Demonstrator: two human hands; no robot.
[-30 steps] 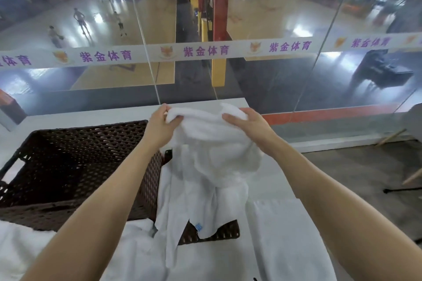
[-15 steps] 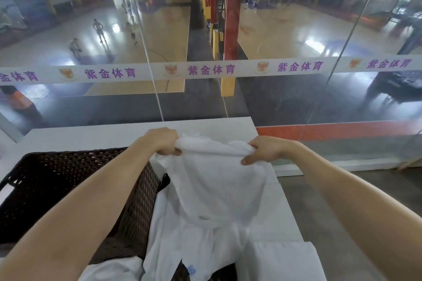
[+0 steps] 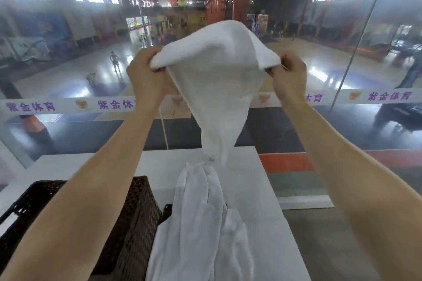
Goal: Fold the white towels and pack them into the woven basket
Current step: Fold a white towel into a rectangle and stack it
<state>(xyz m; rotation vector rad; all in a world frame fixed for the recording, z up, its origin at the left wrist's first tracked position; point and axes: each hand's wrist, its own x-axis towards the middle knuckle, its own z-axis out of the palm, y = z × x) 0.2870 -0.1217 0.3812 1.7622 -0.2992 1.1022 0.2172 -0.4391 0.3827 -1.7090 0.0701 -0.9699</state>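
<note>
A white towel point(image 3: 217, 89) hangs in the air in front of me, bunched at the top and narrowing as it drops toward the table. My left hand point(image 3: 146, 77) grips its top left edge. My right hand point(image 3: 288, 80) pinches its top right edge. Its lower part trails down over more white cloth point(image 3: 205, 230) lying beside the basket. The dark woven basket point(image 3: 137, 212) stands at the lower left, partly hidden by my left forearm; its inside is barely visible.
The white table point(image 3: 255, 189) ends at its right edge, with grey floor beyond. Directly behind the table stands a glass wall point(image 3: 68, 121) with a white banner strip, overlooking a sports hall.
Both hands have lifted the towel from low over the table to well above it, so it now hangs stretched out. The view has tilted upward.
</note>
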